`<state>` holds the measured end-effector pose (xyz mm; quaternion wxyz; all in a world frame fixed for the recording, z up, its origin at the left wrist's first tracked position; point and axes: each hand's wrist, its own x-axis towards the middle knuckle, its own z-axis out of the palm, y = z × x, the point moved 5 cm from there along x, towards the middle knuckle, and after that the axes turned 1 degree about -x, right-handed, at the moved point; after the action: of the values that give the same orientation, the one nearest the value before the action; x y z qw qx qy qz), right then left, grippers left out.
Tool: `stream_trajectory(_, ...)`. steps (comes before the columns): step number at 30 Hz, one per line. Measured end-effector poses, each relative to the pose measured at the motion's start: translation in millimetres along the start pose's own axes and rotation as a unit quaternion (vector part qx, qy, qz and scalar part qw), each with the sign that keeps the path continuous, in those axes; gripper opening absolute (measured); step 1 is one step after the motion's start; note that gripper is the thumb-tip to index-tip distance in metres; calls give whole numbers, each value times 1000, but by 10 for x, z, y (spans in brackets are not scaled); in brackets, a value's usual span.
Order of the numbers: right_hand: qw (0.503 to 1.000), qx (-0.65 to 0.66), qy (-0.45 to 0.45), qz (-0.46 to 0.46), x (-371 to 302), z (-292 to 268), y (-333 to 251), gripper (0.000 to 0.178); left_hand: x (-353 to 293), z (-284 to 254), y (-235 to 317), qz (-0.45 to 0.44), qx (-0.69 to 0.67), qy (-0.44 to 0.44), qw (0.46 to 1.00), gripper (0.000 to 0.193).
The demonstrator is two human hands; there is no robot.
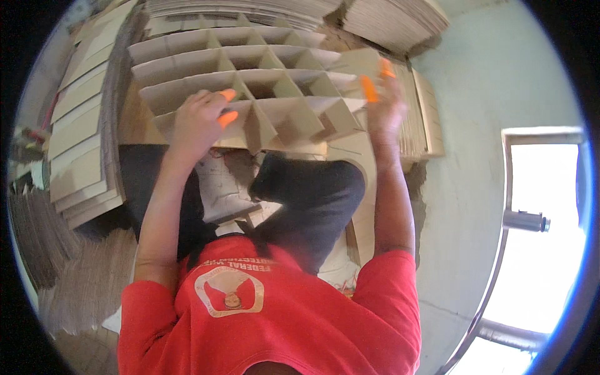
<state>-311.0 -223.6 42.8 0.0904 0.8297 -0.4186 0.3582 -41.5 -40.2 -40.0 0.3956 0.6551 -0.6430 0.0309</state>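
A cardboard divider grid (250,81) of crossed strips stands in front of me, its open cells facing up. My left hand (195,122) is closed at its near left side, with thumb and forefinger at the near strip. Orange covers sit on those fingertips. At the grid's right end, my right hand (386,106), slightly blurred, also wears orange covers on two fingers. These fingers are at the ends of the strips, next to a flat tan cardboard piece (357,64). The exact contact there is hard to make out.
Stacked cardboard strips (81,125) rise along the left, with more bundles (44,231) below. Further cardboard stacks stand at the far side (394,25) and right (425,112). My crossed legs (312,200) are close under the grid. A pale wall (475,94) and bright window (544,250) are at right.
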Motion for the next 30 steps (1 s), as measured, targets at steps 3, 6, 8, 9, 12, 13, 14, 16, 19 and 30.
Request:
stream_trajectory(3,972,-210,5,107,-561,-524,1181,73,11,-89,106,12,35,26,999,52)
stream_trajectory(6,919,-278,-125,250,-1326,-759,1724,102,-33,-65,9,18,60,21,998,54)
stream_trajectory(8,884,-233,-234,332,-1622,-706,1758,108,-54,-90,-32,16,77,22,997,53)
stream_trajectory(9,859,-209,-287,369,-1760,-664,1754,111,-58,-96,-33,14,86,23,996,52)
stream_trajectory(12,912,-127,-207,331,-2201,-631,1892,100,-22,-74,1,8,76,16,997,52)
stream_trajectory(13,932,-93,-186,298,-2144,-650,1844,94,-23,-113,-11,3,87,15,996,51)
stream_trajectory(14,948,-62,-168,264,-2077,-717,1762,89,-32,-142,-14,-3,94,15,995,51)
stream_trajectory(16,960,-14,-153,233,-1730,-896,1450,82,-63,-229,-39,-21,110,8,994,49)
stream_trajectory(19,988,-146,38,23,-1051,-1464,899,62,-83,-382,-76,-52,108,-4,993,49)
stream_trajectory(30,947,308,-86,-7,429,-890,-1153,58,-386,-579,-481,-179,-99,-22,979,32)
